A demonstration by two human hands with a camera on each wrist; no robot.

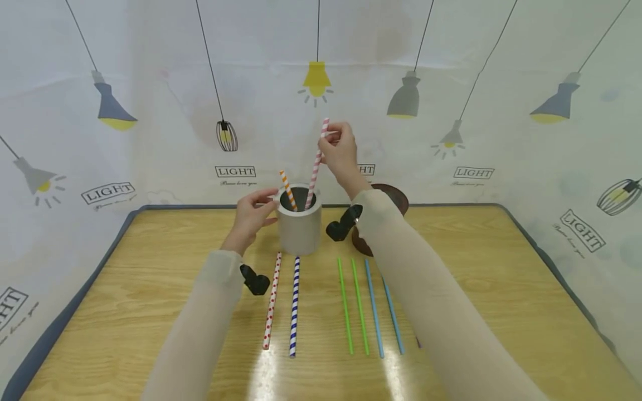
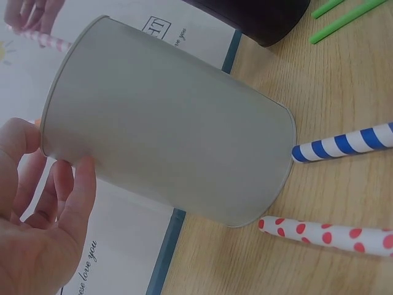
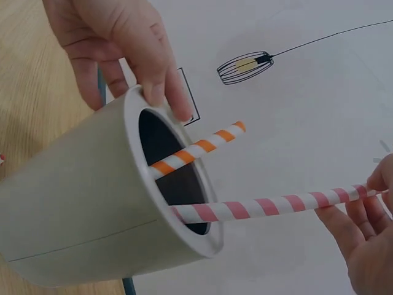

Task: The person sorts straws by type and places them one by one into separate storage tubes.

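Lamps and the word "LIGHT" cover a pale backdrop (image 1: 165, 33) behind a wood-grain worktop (image 1: 115, 312), where a person's two hands meet over a grey cup (image 1: 300, 234). The left hand (image 1: 249, 217), thumb and fingers partly spread, curves about the near-left side of the cup's rim, holding it. The right hand (image 1: 342, 147), nearly closed, pinches a pink straw (image 1: 315, 167) close to its upper end, above and to the right of the cup. The straw slants, its lower end inside the mouth, beside a leaning orange straw (image 1: 287, 190).

The cup stands upright between the hands, toward the back of the worktop. Before it lie a dotted straw (image 1: 272, 301) and a striped straw (image 1: 294, 306); to their right, green straws (image 1: 346, 306) and blue straws (image 1: 374, 306).

From the right wrist, the cup's dark interior and a thin seam along its side appear. The left wrist's view shows fingertips against the cup's outer wall. Only the head view takes in the blue straws.
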